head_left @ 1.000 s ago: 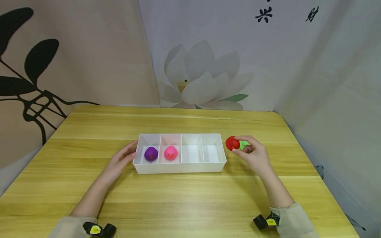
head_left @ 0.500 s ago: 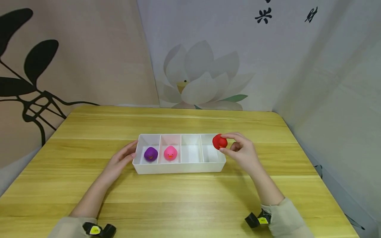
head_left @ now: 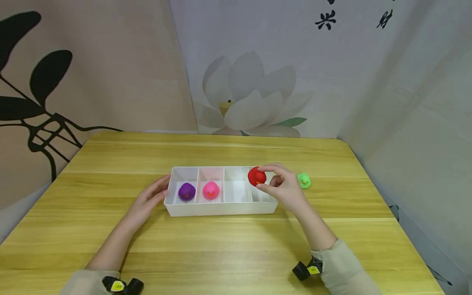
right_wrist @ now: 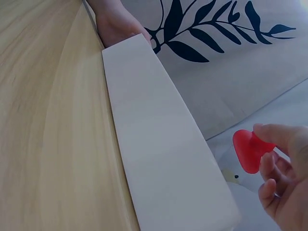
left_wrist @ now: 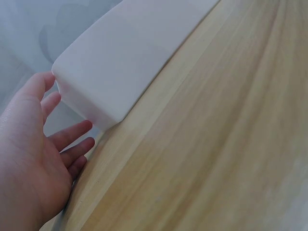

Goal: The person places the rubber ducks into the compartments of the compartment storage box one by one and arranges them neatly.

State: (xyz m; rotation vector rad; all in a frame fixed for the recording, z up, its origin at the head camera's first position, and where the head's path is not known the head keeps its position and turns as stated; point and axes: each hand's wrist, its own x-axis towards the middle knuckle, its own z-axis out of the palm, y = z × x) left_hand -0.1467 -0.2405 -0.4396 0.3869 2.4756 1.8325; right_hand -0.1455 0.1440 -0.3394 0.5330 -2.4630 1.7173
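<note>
A white tray (head_left: pixel 221 209) with several compartments stands on the wooden table. In its leftmost compartment sits a purple rubber duck (head_left: pixel 187 191), and a pink rubber duck (head_left: pixel 211 190) is in the one beside it. My right hand (head_left: pixel 285 186) pinches a red rubber duck (head_left: pixel 257 176) between thumb and fingers above the right part of the tray. The right wrist view also shows this red duck (right_wrist: pixel 250 150) held over the tray's rim. At the tray's left end, my left hand (head_left: pixel 147 200) touches the wall with loosely extended fingers, as the left wrist view (left_wrist: pixel 36 154) confirms.
A green rubber duck (head_left: pixel 304 180) lies on the wooden table (head_left: pixel 214 250) to the right of the tray, just beyond my right hand. Printed cloth (head_left: pixel 129 69) hangs behind the table's back edge.
My right hand has carried the red duck leftward, from beside the tray to above its right compartments. The green duck has come fully into view. My left hand stays in place.
</note>
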